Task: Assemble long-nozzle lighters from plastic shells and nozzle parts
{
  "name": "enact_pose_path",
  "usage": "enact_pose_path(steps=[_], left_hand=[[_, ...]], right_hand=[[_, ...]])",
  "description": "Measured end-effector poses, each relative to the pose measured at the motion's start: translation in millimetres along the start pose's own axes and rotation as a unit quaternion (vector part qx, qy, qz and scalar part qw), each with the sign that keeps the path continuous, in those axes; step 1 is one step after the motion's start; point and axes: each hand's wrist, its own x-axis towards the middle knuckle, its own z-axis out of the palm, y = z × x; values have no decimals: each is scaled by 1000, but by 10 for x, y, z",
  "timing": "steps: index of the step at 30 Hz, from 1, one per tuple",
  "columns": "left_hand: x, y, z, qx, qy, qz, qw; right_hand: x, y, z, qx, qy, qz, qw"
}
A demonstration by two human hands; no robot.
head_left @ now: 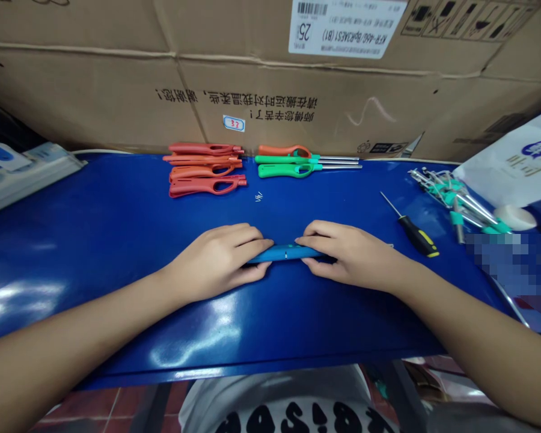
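Observation:
A blue lighter handle [287, 252] lies lengthwise between my two hands, just above the blue table. My left hand [223, 258] pinches its left end between thumb and fingers. On the right end, my right hand [349, 249] grips it the same way, thumb below and fingers on top. Both ends of the handle are hidden by my fingers. Beyond my hands lie a few small thin metal pieces [258, 196]. Behind my left hand, several red and orange lighter handles [207, 186] are lined up. Two green lighters [284, 171] with metal tubes lie beside an orange one [284, 150].
A black and yellow screwdriver [418, 236] rests right of my right hand. Farther right is a pile of metal lighter tubes [466, 201] with teal parts, by a white bag [514, 156]. A large cardboard box [117, 96] walls the back. White-and-blue packaging [31, 174] stands at left.

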Motion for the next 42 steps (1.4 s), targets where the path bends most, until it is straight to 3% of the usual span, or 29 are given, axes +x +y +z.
enact_pose_path(steps=[11, 16, 24, 42], left_hand=[[13, 42, -21, -100, -24, -14, 995], [14, -13, -12, -102, -21, -15, 994], [38, -71, -36, -93, -9, -34, 995], [27, -75, -48, -54, 31, -28, 998]], right_hand=[[7, -76, -36, 79, -10, -14, 997], [16, -26, -27, 108, 28, -2, 994], [-22, 31, -100, -17, 49, 0, 999], [-30, 66, -137, -49, 70, 7, 996]])
